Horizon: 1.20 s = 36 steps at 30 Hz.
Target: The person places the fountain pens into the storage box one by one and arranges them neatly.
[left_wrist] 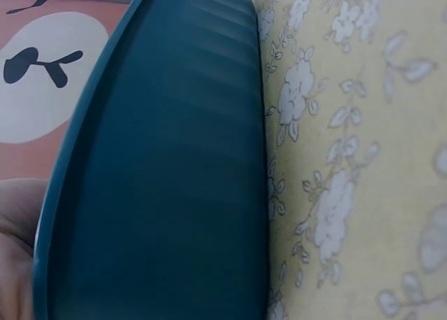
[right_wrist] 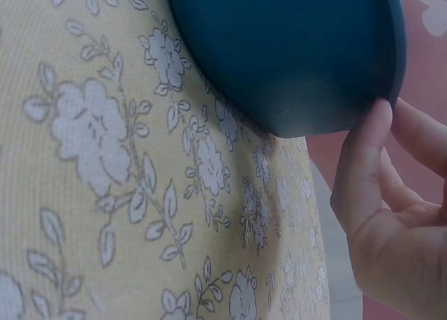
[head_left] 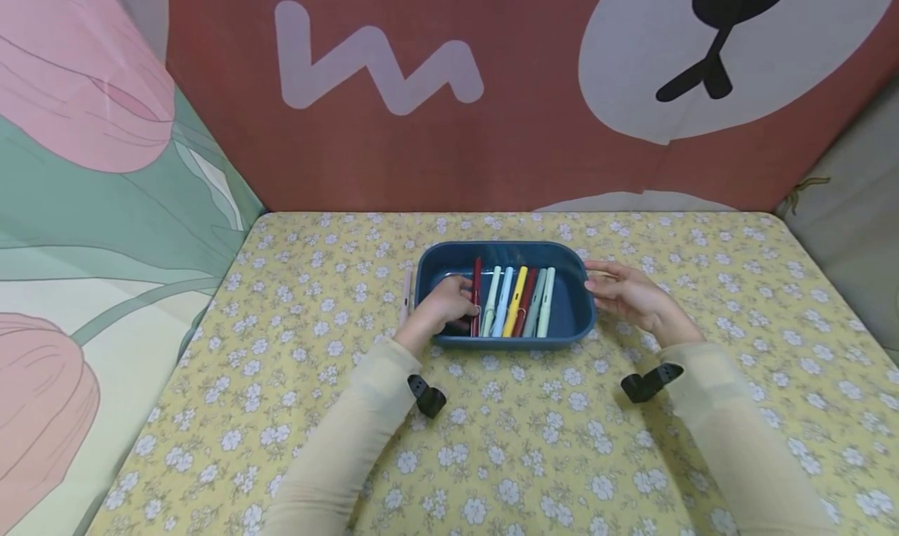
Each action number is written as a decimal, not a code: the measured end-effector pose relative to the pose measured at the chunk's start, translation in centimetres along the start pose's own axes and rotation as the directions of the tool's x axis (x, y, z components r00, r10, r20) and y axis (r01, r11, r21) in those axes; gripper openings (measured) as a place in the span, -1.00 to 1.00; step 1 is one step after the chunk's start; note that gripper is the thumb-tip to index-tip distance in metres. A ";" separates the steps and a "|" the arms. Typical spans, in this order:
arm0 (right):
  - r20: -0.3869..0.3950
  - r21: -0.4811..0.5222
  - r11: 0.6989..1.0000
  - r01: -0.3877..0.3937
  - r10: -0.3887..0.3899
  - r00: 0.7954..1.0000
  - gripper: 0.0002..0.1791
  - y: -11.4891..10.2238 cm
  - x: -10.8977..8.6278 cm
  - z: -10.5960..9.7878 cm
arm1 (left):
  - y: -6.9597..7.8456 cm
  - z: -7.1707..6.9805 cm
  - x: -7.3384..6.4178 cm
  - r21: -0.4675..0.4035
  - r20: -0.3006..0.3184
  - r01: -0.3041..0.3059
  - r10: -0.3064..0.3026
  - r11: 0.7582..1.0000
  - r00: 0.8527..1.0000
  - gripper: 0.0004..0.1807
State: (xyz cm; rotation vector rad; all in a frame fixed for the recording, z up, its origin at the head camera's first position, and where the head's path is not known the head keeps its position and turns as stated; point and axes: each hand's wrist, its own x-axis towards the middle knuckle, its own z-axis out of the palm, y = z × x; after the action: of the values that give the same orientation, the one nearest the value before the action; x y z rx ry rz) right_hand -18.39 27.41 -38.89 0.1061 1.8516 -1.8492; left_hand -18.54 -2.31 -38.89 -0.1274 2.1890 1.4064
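Observation:
A dark blue box [head_left: 502,344] holds a row of capped pens in several colours, among them a yellow pen [head_left: 517,298]. Over the box's left part, my left hand [head_left: 453,300] reaches in and pinches a dark red pen [head_left: 477,282] at the row's left end. In the left wrist view the box wall [left_wrist: 167,159] hides most of that hand. My right hand [head_left: 632,292] is at the box's right end, its thumb [right_wrist: 367,145] and fingertips touching the outside near the rim.
A pale pink pen [head_left: 406,296] lies on the table just left of the box. Yellow flowered cloth [head_left: 506,442] covers the table. Behind it rises a red printed backdrop [head_left: 449,161], and a printed panel [head_left: 126,208] stands along the left side.

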 end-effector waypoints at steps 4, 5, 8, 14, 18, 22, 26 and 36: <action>0.002 0.012 1.000 0.002 -0.002 1.000 -0.24 0.1 0.0 0.0 | 0.0 0.1 0.1 0.024 0.009 0.012 -0.012 1.000 1.000 -0.43; 0.003 0.010 1.000 0.003 -0.003 1.000 -0.25 0.1 0.0 -0.1 | 0.0 0.1 0.1 0.030 0.011 0.016 -0.016 0.999 1.000 -0.43; 0.004 0.008 1.000 0.005 -0.005 1.000 -0.26 0.2 0.0 -0.1 | -0.1 0.1 0.1 0.040 0.015 0.024 -0.025 0.999 1.000 -0.44; 0.005 0.016 1.000 0.009 -0.009 1.000 -0.33 0.2 0.0 0.0 | -0.1 0.2 0.1 0.055 0.016 0.020 -0.021 0.998 1.000 -0.44; 0.000 0.000 1.000 0.010 -0.010 1.000 -0.32 0.1 0.0 0.0 | 0.0 0.2 0.0 0.055 0.015 0.022 -0.022 0.998 1.000 -0.45; -0.007 -0.019 1.000 0.006 -0.006 1.000 -0.32 0.0 0.0 0.1 | 0.1 0.3 0.0 0.056 0.005 0.022 -0.023 0.998 1.000 -0.46; -0.009 -0.019 1.000 0.005 -0.005 1.000 -0.33 0.0 0.0 0.0 | 0.1 0.4 0.1 0.044 -0.006 0.024 -0.024 0.999 1.000 -0.47; -0.003 -0.009 1.000 0.011 -0.011 1.000 -0.33 0.1 0.2 -0.1 | -0.1 0.7 0.6 0.032 -0.017 0.035 -0.035 0.999 0.999 -0.49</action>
State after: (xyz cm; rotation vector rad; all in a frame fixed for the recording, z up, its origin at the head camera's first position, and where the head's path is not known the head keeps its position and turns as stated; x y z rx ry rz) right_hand -18.49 27.44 -39.09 0.0953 1.8661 -1.8485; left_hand -18.78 -1.65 -39.49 -0.1652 2.2110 1.3552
